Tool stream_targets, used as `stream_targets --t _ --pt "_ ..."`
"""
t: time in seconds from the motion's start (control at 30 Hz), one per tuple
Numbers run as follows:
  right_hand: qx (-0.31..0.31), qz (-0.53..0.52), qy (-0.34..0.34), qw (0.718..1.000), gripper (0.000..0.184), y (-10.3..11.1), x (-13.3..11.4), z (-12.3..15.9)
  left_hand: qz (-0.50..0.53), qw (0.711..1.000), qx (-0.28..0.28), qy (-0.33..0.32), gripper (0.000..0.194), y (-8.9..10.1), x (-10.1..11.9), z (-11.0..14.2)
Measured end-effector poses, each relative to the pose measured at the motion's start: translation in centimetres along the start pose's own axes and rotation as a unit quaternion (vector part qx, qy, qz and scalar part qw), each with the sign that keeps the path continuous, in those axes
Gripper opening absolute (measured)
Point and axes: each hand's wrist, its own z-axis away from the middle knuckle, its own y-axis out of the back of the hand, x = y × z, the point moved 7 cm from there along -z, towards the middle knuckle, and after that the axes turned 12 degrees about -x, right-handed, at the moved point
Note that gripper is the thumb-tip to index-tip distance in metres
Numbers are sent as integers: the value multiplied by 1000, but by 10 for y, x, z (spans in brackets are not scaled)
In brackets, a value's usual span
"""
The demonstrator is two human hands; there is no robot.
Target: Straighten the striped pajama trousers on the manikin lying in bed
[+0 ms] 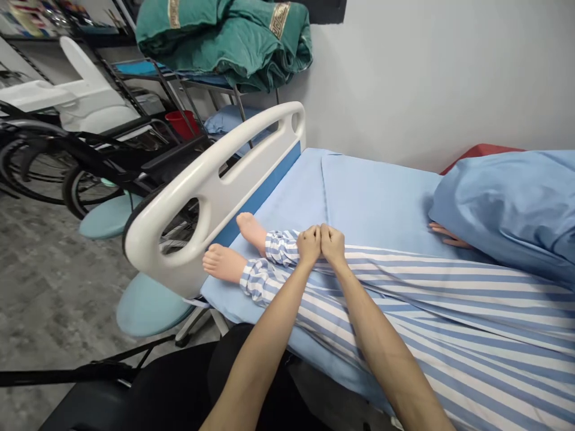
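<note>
At a bed (372, 179), the wearer's left hand (309, 244) and right hand (333, 242) meet side by side over a reclining figure's far leg (395, 269). From the hands, the figure's feet (224, 262) lie at nine o'clock, just before the footboard (245, 173) at ten, with a wheelchair (175, 154) beyond it. A quilt (215, 42) sits at eleven, the wall (426, 78) at one; at three, a cover (507, 200) lies partly over another hand (449, 235).
</note>
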Motion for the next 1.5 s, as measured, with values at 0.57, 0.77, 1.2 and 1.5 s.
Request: stream_targets --t 0.57,0.77,1.2,1.5 --pt "4 32 15 999 45 0 0 1 -4 1000 -12 5 41 0 -1 7" --pt "6 27 25 999 46 0 -1 2 -16 1000 2 -3 40 -2 -2 6" --pt "-43 130 85 987 46 24 -46 -1 -2 1000 -3 -28 33 4 2 6" --pt "-29 163 -14 986 45 15 7 2 8 999 18 -40 38 0 1 4"
